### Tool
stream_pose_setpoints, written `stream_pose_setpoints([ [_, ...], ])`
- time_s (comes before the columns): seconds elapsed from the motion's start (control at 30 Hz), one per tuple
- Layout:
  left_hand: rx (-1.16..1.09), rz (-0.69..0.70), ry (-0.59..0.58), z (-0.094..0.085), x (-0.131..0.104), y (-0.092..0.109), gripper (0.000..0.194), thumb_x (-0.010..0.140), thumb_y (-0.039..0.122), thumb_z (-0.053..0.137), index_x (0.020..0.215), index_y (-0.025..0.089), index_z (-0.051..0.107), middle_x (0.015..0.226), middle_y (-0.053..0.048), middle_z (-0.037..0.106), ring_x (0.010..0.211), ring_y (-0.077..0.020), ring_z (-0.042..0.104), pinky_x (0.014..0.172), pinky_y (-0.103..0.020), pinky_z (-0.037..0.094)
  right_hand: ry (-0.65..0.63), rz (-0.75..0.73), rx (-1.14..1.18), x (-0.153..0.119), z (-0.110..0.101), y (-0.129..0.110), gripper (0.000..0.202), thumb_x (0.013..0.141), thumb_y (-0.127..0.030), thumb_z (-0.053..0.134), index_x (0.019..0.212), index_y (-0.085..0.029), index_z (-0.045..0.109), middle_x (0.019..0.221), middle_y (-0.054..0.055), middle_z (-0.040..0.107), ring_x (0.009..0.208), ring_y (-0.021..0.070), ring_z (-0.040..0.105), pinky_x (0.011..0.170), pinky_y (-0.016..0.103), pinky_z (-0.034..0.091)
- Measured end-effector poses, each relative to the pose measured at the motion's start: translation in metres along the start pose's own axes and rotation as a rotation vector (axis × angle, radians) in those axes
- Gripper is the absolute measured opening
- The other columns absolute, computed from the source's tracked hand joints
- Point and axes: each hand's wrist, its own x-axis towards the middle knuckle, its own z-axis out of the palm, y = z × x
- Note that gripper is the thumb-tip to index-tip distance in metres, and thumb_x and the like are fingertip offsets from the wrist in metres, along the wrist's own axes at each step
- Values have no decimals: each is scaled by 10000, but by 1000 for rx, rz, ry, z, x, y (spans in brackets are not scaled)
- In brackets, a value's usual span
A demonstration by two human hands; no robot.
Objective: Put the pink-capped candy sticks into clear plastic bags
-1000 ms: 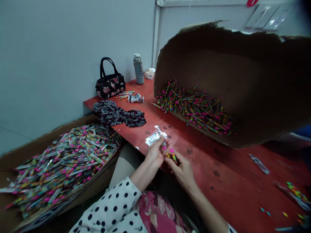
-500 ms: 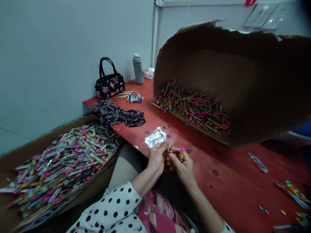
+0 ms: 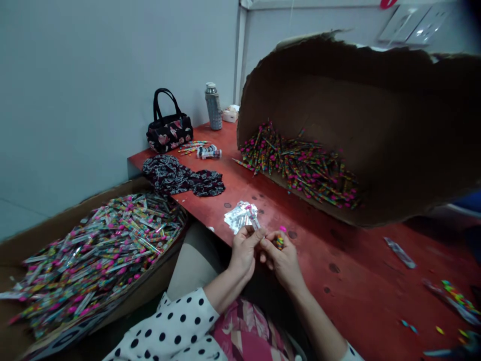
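My left hand (image 3: 244, 250) is closed, thumb and fingers pinched on a clear wrapper (image 3: 255, 220) that points up and away over the table edge. Against it, fingertips meeting, my right hand (image 3: 281, 258) is closed round colourful pencils (image 3: 279, 242) with a pink end showing above the fingers. Just beyond the hands, a pile of shiny clear wrappers (image 3: 236, 216) lies on the red table (image 3: 315, 296). The lower parts of the held items are hidden by my fingers.
An open cardboard box (image 3: 376, 120) of unwrapped pencils lies on its side at the right back. At left stands a carton (image 3: 124, 190) full of wrapped pencils (image 3: 101, 250). Behind are a dark cloth (image 3: 176, 175), a handbag (image 3: 171, 133) and a bottle (image 3: 214, 108).
A clear wrapper now sticks up from my left fingers over the pile. My hands have come closer together, and the pencils in my right hand show less.
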Motion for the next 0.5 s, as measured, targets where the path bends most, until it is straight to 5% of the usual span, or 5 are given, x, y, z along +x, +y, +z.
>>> stream_pose_setpoints([
  [0.13,10,7,-8,1,-4,-3,354,641,341,722,789,174,447,527,53,554,276,-74,407,261,-184,314,7,-27,-3,8,10,-2,272,733,-365,663,769,-199,450,451,-54,570,301,50,372,292,135,246],
  [0.23,-39,29,20,-4,-4,14,337,621,321,743,742,156,475,547,36,562,337,-72,454,311,-180,360,-13,-40,-30,9,11,-3,253,735,-362,662,759,-191,478,492,-39,582,335,61,413,311,150,271],
  [0.37,-181,310,152,-31,0,64,331,665,433,694,803,161,566,777,-38,642,727,-132,629,640,-223,513,105,-181,-117,9,-6,-10,255,831,-418,524,743,-178,533,614,2,597,458,91,506,384,180,364],
  [0.43,-204,513,276,-47,6,85,441,719,595,541,893,193,589,1003,-74,636,930,-173,610,788,-292,503,212,-284,-183,10,-19,-13,249,840,-420,508,770,-186,551,679,10,601,529,105,533,459,205,417],
  [0.5,-74,584,367,-59,15,94,436,723,572,555,972,216,593,1139,-80,595,1032,-194,571,865,-332,466,258,-326,-269,12,-30,-14,232,829,-420,526,794,-194,567,719,14,604,596,123,553,542,234,448],
])
